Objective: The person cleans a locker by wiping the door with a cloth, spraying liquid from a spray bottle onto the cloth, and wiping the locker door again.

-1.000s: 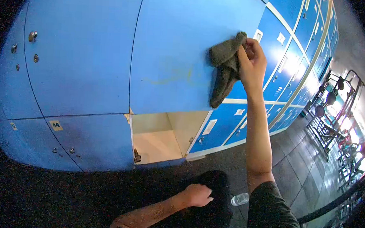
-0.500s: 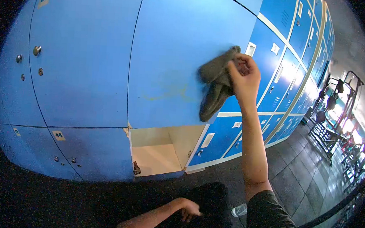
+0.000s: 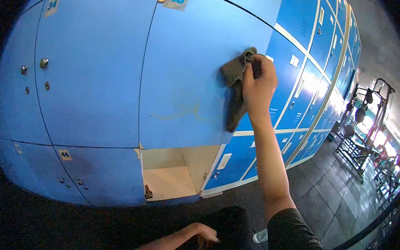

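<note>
My right hand (image 3: 260,85) pinches a crumpled dark grey-brown cloth (image 3: 235,71) between thumb and fingers. The cloth hangs in folds against the right side of a blue locker door (image 3: 189,65) labelled 35; its exact contact with the door is hard to tell. Left of the cloth, a faint yellowish smear (image 3: 178,115) marks the door. Low in the view, my left hand (image 3: 207,234) rests by my dark-clothed leg, loosely bent, with nothing seen in it. Its lower fingers lie in shadow.
Below door 35 is an open compartment (image 3: 172,180) with a small metal piece (image 3: 148,191) at its front left edge. Knobbed doors (image 3: 89,74) stand to the left. More blue lockers (image 3: 296,91) run rightward towards gym equipment (image 3: 365,120). A shoe (image 3: 260,236) is on the tiled floor.
My right hand and the cloth have shifted a little left in the view. The camera has tilted upward, so label 35 now shows fully. My left hand has barely moved.
</note>
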{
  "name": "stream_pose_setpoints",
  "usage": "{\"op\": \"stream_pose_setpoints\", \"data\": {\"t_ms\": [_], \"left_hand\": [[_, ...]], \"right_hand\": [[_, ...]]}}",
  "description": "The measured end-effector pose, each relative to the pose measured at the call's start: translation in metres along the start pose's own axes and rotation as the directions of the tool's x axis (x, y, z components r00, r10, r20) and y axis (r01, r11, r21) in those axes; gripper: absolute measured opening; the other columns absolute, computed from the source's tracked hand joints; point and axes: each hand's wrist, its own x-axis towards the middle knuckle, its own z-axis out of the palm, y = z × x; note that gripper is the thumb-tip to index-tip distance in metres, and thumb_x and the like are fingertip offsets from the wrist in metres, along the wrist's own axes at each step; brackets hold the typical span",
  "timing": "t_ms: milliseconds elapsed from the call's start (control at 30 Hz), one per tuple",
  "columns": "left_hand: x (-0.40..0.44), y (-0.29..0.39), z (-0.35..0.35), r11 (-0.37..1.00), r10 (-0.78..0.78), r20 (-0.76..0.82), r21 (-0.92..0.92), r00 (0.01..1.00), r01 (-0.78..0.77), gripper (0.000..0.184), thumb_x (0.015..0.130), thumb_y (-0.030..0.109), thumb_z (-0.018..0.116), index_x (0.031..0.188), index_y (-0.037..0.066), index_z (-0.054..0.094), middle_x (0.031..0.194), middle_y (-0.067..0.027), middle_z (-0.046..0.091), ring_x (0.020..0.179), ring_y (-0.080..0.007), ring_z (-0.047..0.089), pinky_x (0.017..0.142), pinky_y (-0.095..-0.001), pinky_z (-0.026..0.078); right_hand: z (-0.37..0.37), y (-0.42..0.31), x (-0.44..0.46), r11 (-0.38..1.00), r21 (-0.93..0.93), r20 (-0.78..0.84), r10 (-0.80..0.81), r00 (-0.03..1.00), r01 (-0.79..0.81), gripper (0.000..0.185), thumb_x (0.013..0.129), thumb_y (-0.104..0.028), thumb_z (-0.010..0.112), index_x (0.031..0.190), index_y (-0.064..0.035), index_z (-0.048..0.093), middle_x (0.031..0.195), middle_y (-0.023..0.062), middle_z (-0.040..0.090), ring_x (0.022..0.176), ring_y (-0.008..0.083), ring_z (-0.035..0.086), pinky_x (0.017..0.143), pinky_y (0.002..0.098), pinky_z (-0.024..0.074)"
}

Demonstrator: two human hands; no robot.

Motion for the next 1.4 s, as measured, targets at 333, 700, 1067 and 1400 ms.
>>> {"op": "stream_pose_setpoints", "data": {"t_ms": [333,700,1067,1400], "left_hand": [[0.016,-0.011,-0.003,0.997,0.010,0.063,-0.071,0.998,-0.006,0.070,0.109,0.050,0.035,0.129,-0.010,0.065,0.124,-0.0231,0.072,0.097,-0.0340,0.076,0.088,-0.0474,0.061],[-0.007,0.011,0.002,0.967,-0.049,0.081,-0.245,0.996,0.068,0.069,0.109,0.050,0.036,0.144,-0.007,0.053,0.129,-0.0256,0.068,0.101,-0.0390,0.075,0.091,-0.0502,0.061],[-0.024,0.025,0.000,0.975,-0.059,0.119,-0.207,0.991,0.083,0.064,0.110,0.042,0.035,0.144,-0.010,0.051,0.139,-0.0281,0.061,0.103,-0.0422,0.073,0.098,-0.0534,0.057],[-0.014,0.014,0.000,0.964,-0.062,0.151,-0.249,0.987,0.099,0.062,0.110,0.042,0.035,0.140,-0.008,0.056,0.130,-0.0262,0.068,0.101,-0.0380,0.075,0.093,-0.0499,0.060]], "right_hand": [[-0.036,-0.006,-0.012,0.999,0.029,0.292,-0.038,0.956,0.031,0.024,0.084,-0.006,0.076,0.108,-0.0020,0.072,0.106,0.0154,0.071,0.096,0.0309,0.071,0.086,0.0375,0.0556],[-0.024,0.030,-0.004,0.881,0.243,0.362,0.306,0.881,-0.406,0.021,0.093,-0.009,0.073,0.111,0.0017,0.071,0.095,0.0107,0.075,0.085,0.0131,0.070,0.078,0.0301,0.0552],[-0.024,-0.012,-0.025,0.965,-0.151,0.224,-0.179,0.958,0.215,0.046,0.083,0.008,0.067,0.127,-0.0033,0.065,0.130,0.0185,0.061,0.119,0.0365,0.062,0.106,0.0420,0.0485],[-0.034,-0.012,-0.022,0.991,-0.115,0.291,-0.029,0.956,0.065,0.043,0.081,0.005,0.074,0.122,-0.0062,0.074,0.114,0.0154,0.073,0.100,0.0321,0.073,0.092,0.0374,0.0569]]}}
